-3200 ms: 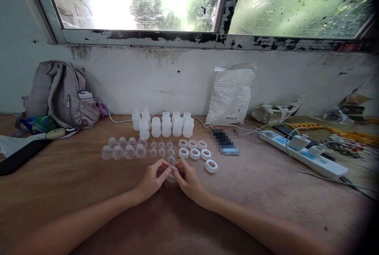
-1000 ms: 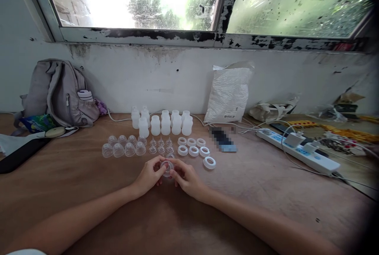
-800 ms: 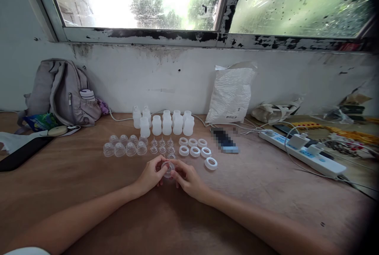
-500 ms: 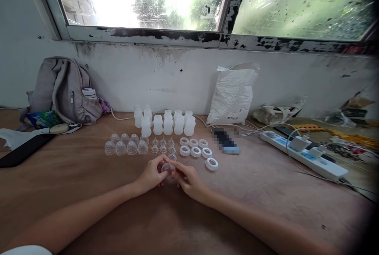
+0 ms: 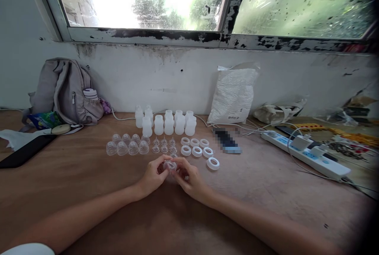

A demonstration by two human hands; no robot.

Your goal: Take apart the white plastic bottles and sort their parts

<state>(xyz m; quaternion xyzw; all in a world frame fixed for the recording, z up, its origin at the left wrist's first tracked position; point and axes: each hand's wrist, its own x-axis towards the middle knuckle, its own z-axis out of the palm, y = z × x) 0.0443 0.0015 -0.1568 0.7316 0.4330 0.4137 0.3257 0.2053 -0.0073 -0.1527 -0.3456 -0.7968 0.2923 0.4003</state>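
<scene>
My left hand [image 5: 153, 176] and my right hand [image 5: 190, 178] meet at the middle of the table. Their fingertips pinch a clear baby bottle nipple [image 5: 169, 165] from both sides. Whether a ring sits around it I cannot tell. Just behind my fingers stand several more clear nipples [image 5: 164, 149] in short rows. To their right lie several white screw rings [image 5: 197, 151], with one ring [image 5: 213, 164] nearer to my right hand. Clear domed caps [image 5: 122, 148] stand in two rows on the left. Further back is a group of translucent white bottles [image 5: 168, 124].
A grey backpack [image 5: 63, 89] leans on the wall at the left, with a black flat object [image 5: 28, 150] before it. A white plastic bag [image 5: 232, 95] stands at the back. On the right, a power strip [image 5: 304, 156] has chargers and cables. A phone-like pixelated object [image 5: 226, 140] lies beside the rings.
The nipple has tilted between my fingertips, and my right fingers have shifted slightly on it. The whole view has moved very slightly. The laid-out parts stay in place.
</scene>
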